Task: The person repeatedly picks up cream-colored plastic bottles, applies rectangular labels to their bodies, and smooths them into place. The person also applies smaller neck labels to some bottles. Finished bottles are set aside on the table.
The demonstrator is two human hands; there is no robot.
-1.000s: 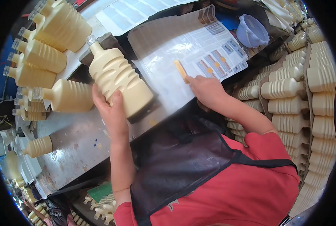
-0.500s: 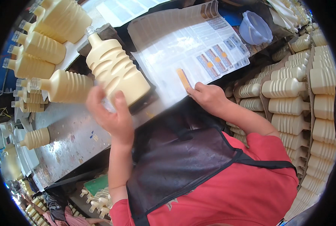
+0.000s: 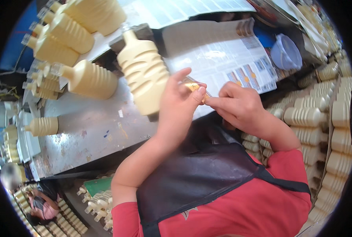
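A narrow yellow label [image 3: 191,85] is stretched between my hands, above the front edge of the printed sheets. My right hand [image 3: 241,104] pinches its lower end between thumb and finger. At its upper part, the thumb of my left hand [image 3: 178,106] presses on the label; the index finger sticks out, and the other fingers are partly hidden. Beside my left wrist, a large cream bottle [image 3: 142,75] with wavy grooves lies on its side, its neck resting on a dark block [image 3: 145,32]. The label sheets [image 3: 207,51] lie under and beyond my hands.
Several cream bottles [image 3: 71,33] lie stacked at the far left; a ribbed bottle [image 3: 93,81] and a smaller bottle [image 3: 45,126] are on the metal table [image 3: 81,130]. A lilac bucket [image 3: 285,53] stands at the far right. Bottles [image 3: 302,116] are piled at right. A person [image 3: 44,201] is at lower left.
My left hand has moved right, away from the large bottle, to meet my right hand at the label. The label has come up off the sheets. The view has shifted.
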